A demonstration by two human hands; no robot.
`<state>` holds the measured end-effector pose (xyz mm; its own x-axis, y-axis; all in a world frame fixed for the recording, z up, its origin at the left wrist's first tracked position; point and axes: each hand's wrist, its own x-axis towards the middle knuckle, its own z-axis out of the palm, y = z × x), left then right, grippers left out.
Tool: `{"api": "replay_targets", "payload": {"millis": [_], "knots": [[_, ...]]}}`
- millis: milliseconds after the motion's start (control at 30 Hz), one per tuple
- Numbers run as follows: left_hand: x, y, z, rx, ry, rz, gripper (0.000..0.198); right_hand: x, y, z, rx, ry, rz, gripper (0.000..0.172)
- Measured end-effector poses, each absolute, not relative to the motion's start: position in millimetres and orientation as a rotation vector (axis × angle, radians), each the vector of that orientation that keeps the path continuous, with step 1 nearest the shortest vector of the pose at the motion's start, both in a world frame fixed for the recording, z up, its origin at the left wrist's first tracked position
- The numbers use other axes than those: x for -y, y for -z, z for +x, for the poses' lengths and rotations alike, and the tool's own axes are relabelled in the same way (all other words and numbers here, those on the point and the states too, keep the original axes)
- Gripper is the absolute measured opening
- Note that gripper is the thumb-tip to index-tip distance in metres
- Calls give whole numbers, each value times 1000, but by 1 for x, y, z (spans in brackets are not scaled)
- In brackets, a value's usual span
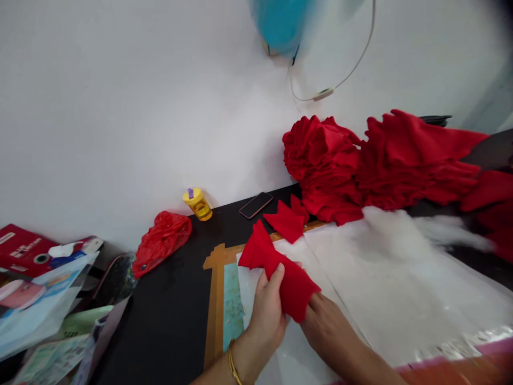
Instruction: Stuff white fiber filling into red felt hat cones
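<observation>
Head view shows a red fabric piece (280, 272) held over the near middle of the table (176, 310). Left hand (266, 313) grips it, thumb on top; right hand (324, 323) closes on its lower edge, fingers hidden beneath. Far right, a red fabric pile (380, 166) runs off-frame beside blurred white stuffing (401, 230).
</observation>
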<state>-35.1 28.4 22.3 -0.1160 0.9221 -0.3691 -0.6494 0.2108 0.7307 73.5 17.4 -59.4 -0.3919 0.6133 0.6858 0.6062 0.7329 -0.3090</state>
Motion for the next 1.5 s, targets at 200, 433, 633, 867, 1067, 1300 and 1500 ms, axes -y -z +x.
{"api": "replay_targets", "payload": {"millis": [200, 433, 633, 867, 1067, 1300, 1500], "knots": [[-28, -26, -42, -893, -1378, 462, 33, -13, 36, 76, 2019, 226, -918, 39], [-34, -37, -47, -889, -1344, 402, 37, -13, 27, 75, 2066, 148, -853, 29], [-38, -38, -39, -993, -1320, 419, 53, -12, 41, 65, 2062, 220, -897, 30], [-35, -37, -37, -975, -1325, 540, 35, -17, 34, 73, 2148, 167, -794, 34], [-44, -41, -46, -755, -1271, 450, 44, -15, 27, 78, 2085, 75, -869, 34], [-45, -39, -54, -707, -1358, 556, 49, -12, 17, 94, 2042, -75, -851, 37], [-35, -25, -38, -742, -1361, 613, 50, -8, 24, 93, 1809, -119, -984, 25]]}}
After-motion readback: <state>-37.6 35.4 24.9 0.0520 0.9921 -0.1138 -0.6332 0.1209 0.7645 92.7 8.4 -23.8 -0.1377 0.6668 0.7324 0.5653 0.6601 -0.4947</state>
